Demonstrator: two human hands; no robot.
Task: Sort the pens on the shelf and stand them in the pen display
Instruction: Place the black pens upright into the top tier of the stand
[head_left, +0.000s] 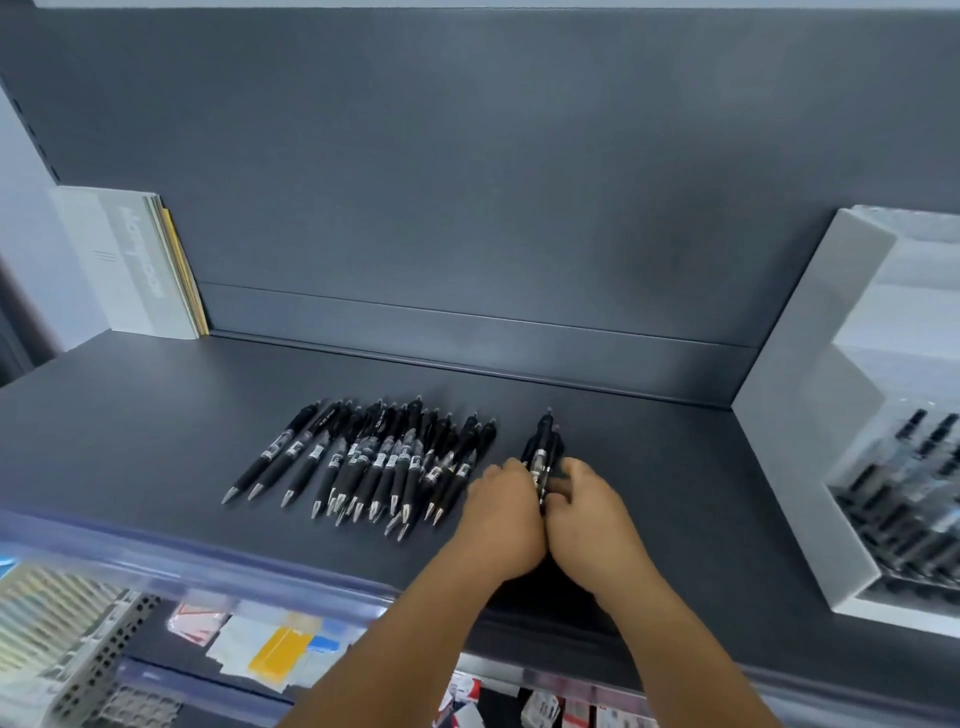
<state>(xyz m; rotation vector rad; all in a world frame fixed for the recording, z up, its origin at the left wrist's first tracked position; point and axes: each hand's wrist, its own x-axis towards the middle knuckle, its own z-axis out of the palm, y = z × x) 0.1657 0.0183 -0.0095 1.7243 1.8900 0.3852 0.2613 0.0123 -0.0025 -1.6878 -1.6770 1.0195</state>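
Notebooks: a few thin books stand upright at the far left of the shelf, leaning against the back panel.
Shelf: a dark grey board with a matching back wall; everything named here rests on it.
Loose pens: a spread of black click pens lies flat left of centre, side by side and partly overlapping, metal tips toward the front edge, clips toward the back wall.
Left hand: forearm reaches up from the lower edge, back of the hand upward, fingers curled over the left side of a small bundle; its fingertips are hidden behind the pens. It lies just beside the right end of the loose pens.
Held bundle: a few black pens gathered together, pressed between the two hands, their clip ends pointing away toward the back wall; how many there are cannot be told.
Right hand: forearm comes in parallel to the other, knuckles up, fingers and thumb curled round the right side of the bundle, heels of both hands touching.
Pen display: a white box at the far right of the shelf, well apart from the hands, with dark pens already standing in it, blurred.
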